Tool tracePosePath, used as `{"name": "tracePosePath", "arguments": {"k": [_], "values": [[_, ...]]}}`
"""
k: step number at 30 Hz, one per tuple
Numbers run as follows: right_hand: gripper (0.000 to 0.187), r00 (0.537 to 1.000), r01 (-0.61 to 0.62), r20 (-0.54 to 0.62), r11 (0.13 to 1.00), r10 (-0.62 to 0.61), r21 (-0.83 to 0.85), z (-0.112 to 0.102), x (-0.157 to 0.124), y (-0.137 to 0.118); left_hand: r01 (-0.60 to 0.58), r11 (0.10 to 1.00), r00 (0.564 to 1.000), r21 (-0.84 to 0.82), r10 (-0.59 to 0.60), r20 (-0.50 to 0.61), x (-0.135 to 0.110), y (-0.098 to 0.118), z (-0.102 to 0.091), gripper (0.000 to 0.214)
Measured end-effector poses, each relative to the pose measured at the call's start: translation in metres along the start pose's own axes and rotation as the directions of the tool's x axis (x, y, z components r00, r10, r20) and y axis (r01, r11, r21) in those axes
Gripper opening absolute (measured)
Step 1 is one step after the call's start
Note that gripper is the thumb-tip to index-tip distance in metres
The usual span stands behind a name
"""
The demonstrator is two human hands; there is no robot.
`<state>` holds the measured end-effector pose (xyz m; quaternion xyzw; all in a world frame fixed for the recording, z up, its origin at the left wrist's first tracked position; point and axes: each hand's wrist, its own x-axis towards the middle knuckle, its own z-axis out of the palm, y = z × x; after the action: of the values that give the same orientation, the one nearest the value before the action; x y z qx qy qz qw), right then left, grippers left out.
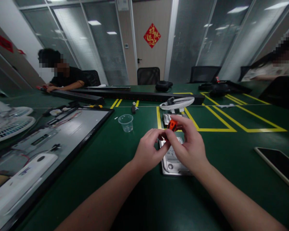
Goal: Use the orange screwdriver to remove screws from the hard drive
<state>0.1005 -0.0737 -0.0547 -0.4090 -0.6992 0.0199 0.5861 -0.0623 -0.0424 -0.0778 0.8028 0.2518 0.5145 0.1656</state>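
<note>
My right hand (190, 144) is closed on an orange-and-black screwdriver (172, 125); only its handle shows, and its tip is hidden by my fingers. Right beside it, my left hand (150, 146) is closed in a pinch, with its fingertips meeting my right thumb. A small dark piece (162, 137) shows between the left fingers, too blurred to name. Beneath both hands lies a silver hard drive (174, 160) on the green table, partly covered by them. Just behind, a second hard drive (167, 119) is partly hidden by my right hand.
A clear plastic cup (126, 123) stands to the left, near a large flat panel (86, 123) with a white case (24, 183) on it. Behind the drives is a white fan grille (180, 103). A phone (279, 163) lies right. Two people sit across the table.
</note>
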Motion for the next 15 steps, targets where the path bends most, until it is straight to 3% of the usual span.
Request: {"name": "tracePosePath", "arguments": {"k": [7,12,15], "values": [[0.042,0.999,-0.032,0.033,0.998,0.03,0.058,-0.0017,-0.001,-0.0033,-0.01,1.0,0.999,-0.006,0.011,0.044,0.0018,0.0022,-0.0012,0.012],[0.042,1.0,0.008,0.021,1.0,-0.008,0.025,-0.0001,0.0001,-0.0027,0.001,1.0,1.0,-0.013,-0.001,-0.014,0.001,0.0026,-0.0007,0.022],[0.041,1.0,0.013,0.0,1.0,-0.013,-0.005,-0.0003,0.0005,-0.0014,-0.012,1.0,1.0,-0.007,0.012,-0.023,0.0012,0.0016,-0.0007,0.016]]}}
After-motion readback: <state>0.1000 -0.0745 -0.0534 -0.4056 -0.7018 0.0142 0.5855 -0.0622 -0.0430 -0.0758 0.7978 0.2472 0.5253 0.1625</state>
